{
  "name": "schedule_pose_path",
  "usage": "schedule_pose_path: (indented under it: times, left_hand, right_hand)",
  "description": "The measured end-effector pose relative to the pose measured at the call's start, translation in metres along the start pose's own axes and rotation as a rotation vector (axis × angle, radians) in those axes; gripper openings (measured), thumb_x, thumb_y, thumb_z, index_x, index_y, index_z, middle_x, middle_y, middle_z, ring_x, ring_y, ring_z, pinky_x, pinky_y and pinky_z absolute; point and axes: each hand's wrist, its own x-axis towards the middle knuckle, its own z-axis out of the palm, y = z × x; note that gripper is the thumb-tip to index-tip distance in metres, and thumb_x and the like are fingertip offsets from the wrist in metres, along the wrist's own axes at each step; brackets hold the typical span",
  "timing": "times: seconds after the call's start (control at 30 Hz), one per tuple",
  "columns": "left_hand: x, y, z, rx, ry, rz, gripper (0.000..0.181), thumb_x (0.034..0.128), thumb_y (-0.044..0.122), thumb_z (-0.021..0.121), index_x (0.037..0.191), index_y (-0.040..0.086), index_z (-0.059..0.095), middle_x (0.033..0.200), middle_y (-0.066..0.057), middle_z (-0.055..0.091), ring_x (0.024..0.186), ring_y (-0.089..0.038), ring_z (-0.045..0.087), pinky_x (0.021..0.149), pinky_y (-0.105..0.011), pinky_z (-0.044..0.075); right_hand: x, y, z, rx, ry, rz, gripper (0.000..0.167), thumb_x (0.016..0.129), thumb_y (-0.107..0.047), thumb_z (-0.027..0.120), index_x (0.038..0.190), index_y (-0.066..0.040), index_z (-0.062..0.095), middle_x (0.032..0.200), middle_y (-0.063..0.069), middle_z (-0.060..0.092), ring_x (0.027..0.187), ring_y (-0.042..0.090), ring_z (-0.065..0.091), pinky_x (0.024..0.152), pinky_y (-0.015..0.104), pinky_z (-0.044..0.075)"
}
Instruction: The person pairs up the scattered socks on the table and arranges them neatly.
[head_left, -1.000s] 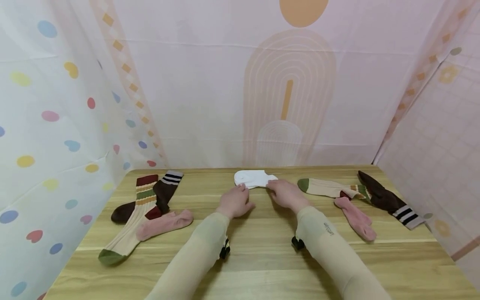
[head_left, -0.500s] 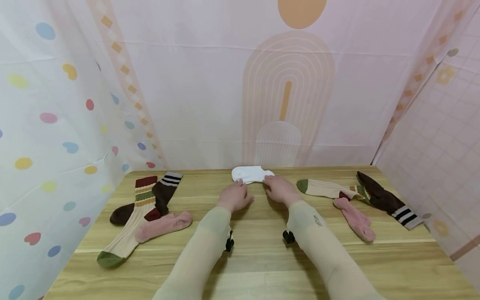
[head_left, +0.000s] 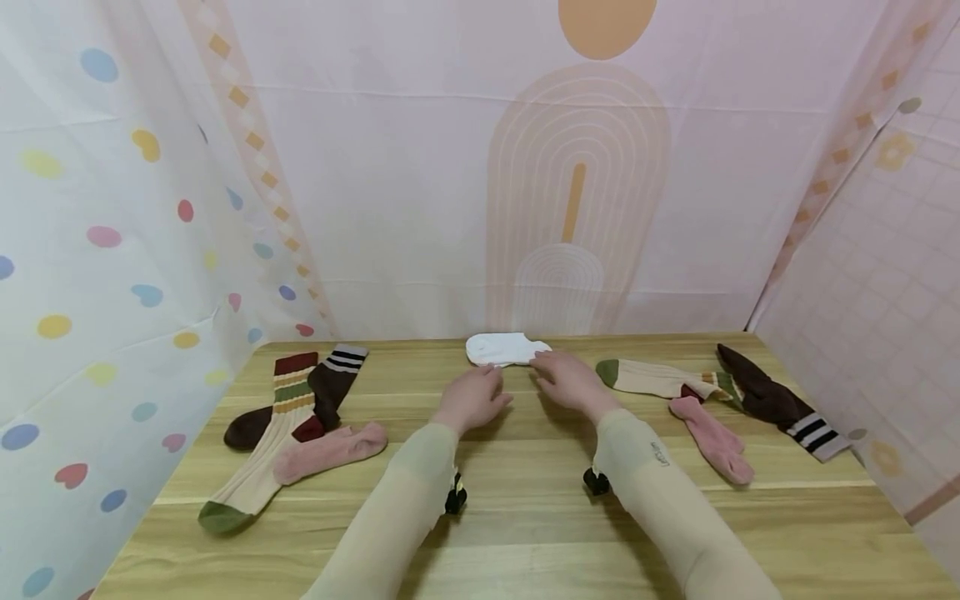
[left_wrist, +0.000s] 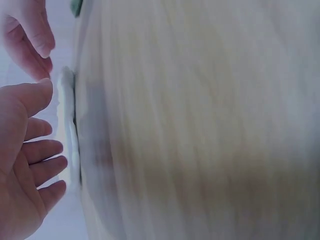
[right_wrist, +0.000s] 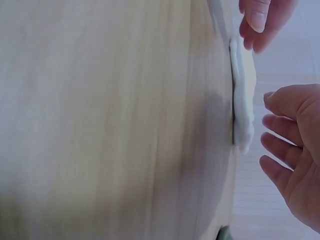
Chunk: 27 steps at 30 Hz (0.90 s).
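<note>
White sock [head_left: 498,348] at twelve o'clock

It lies by the far edge of the table [head_left: 525,533]. My left hand [head_left: 472,398] is at its seven o'clock, my right hand [head_left: 573,383] at its four; both are released, fingers relaxed. Whether a fingertip touches it, I can't tell. A striped sock [head_left: 267,472], a brown sock [head_left: 334,392] and a pink sock [head_left: 327,455] overlap at my ten.

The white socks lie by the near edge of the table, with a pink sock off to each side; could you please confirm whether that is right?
Not the near edge: the head view shows the white socks by the far edge of the table, with the left pink sock and right pink sock off to each side.
</note>
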Motion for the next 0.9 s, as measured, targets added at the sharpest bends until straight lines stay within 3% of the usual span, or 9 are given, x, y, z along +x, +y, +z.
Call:
schedule_pose_path:
  times: [0.1, 0.17, 0.43, 0.63, 0.9]
  left_hand:
    - [-0.003, 0.005, -0.001, -0.052, 0.016, 0.012, 0.036, 0.0976, 0.034, 0.062, 0.119, 0.005, 0.061, 0.113, -0.012, 0.067, 0.104, -0.030, 0.064, 0.088, -0.045, 0.052]
    - [-0.005, 0.008, -0.001, -0.095, 0.023, 0.019, 0.041, 0.0976, 0.032, 0.062, 0.125, 0.002, 0.060, 0.110, -0.012, 0.068, 0.102, -0.031, 0.064, 0.087, -0.046, 0.053]
    - [-0.016, 0.016, -0.004, -0.171, 0.032, 0.061, 0.048, 0.0987, 0.028, 0.062, 0.134, -0.003, 0.054, 0.123, -0.018, 0.064, 0.115, -0.034, 0.060, 0.100, -0.047, 0.046]
    - [-0.029, 0.023, -0.008, -0.223, 0.002, 0.063, 0.057, 0.1009, 0.030, 0.058, 0.144, -0.005, 0.045, 0.143, -0.019, 0.051, 0.130, -0.035, 0.049, 0.110, -0.046, 0.036]
    - [-0.039, 0.033, -0.011, -0.264, 0.007, 0.107, 0.055, 0.1009, 0.028, 0.058, 0.144, -0.005, 0.045, 0.143, -0.020, 0.051, 0.131, -0.036, 0.048, 0.111, -0.046, 0.035]
  right_hand:
    - [-0.006, 0.002, -0.004, 0.018, 0.019, 0.000, 0.038, 0.098, -0.013, 0.061, 0.134, -0.001, 0.060, 0.142, 0.017, 0.053, 0.132, 0.035, 0.047, 0.112, 0.047, 0.033]
    - [-0.010, 0.004, -0.006, 0.036, 0.029, 0.010, 0.038, 0.098, -0.014, 0.061, 0.134, 0.000, 0.060, 0.140, 0.018, 0.054, 0.131, 0.036, 0.048, 0.111, 0.048, 0.034]
    - [-0.031, 0.012, -0.012, 0.096, 0.067, 0.032, 0.039, 0.097, -0.011, 0.062, 0.133, 0.003, 0.058, 0.137, 0.023, 0.055, 0.129, 0.039, 0.049, 0.109, 0.052, 0.036]
    - [-0.049, 0.019, -0.017, 0.094, 0.118, 0.001, 0.037, 0.096, -0.007, 0.063, 0.130, 0.006, 0.060, 0.133, 0.024, 0.058, 0.125, 0.041, 0.052, 0.106, 0.054, 0.038]
    - [-0.078, 0.028, -0.028, 0.111, 0.170, -0.007, 0.038, 0.094, -0.007, 0.066, 0.129, 0.007, 0.060, 0.131, 0.026, 0.058, 0.122, 0.044, 0.052, 0.103, 0.057, 0.040]
